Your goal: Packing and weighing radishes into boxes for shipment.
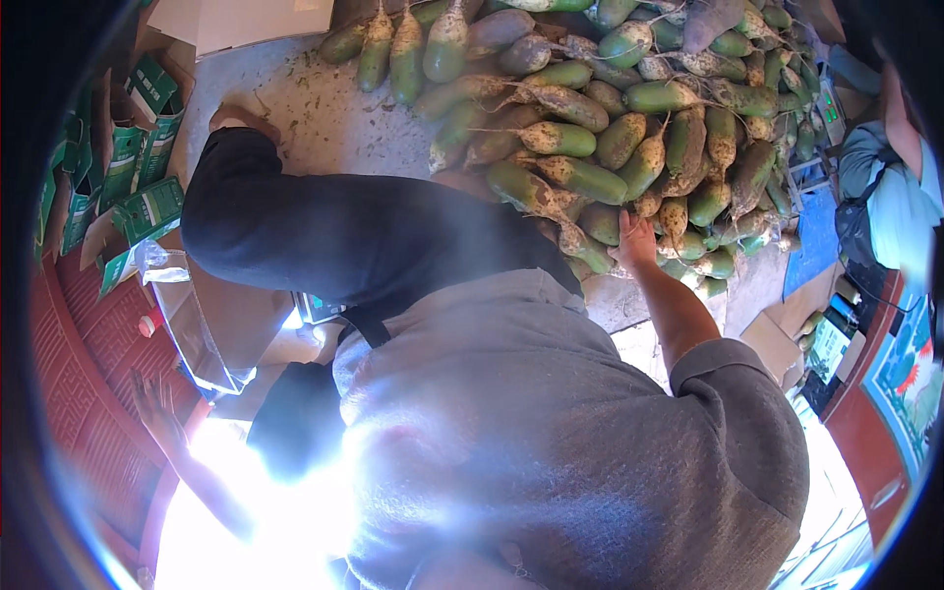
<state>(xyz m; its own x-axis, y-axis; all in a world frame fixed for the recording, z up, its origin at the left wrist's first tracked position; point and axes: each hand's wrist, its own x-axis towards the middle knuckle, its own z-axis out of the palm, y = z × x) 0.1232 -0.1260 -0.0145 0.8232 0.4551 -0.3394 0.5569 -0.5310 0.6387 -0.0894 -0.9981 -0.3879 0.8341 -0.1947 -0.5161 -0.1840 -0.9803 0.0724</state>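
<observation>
A large heap of green radishes (580, 179), soil-smeared with pale root ends, lies on the floor at the far side and right. At its near edge is my right hand (637, 242), its thumb and fingers closed about the end of a green radish (599, 223); part of the grip is hidden. Far to the left, my left hand (160, 415) hangs with fingers apart and nothing in them. It is nearest to the red patterned panel (88, 334) and an open cardboard box (221, 315) lined with clear plastic.
Several green cartons (147, 138) stand at the left. A flattened cardboard sheet (241, 22) lies at the top. Beside my leg, a scale (320, 309) partly shows. Another person (890, 192) is at the right edge, by a blue board (814, 236). Strong glare covers the lower left.
</observation>
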